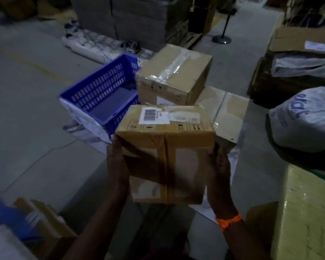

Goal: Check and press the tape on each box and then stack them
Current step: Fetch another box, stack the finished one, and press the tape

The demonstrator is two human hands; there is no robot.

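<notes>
I hold a small brown cardboard box (167,156) in the air in front of me, taped down its middle seam, with a barcode label on its far face. My left hand (116,162) grips its left side and my right hand (219,166) grips its right side. Beyond it, a larger box (173,76) with clear tape over its top sits on a flat taped box (225,111) on the floor.
A blue plastic crate (99,98) lies tilted to the left of the boxes. A grey sack (306,119) and a yellow wrapped parcel (306,212) are at the right. Stacked cartons (135,17) stand at the back, more cartons (298,59) at the far right.
</notes>
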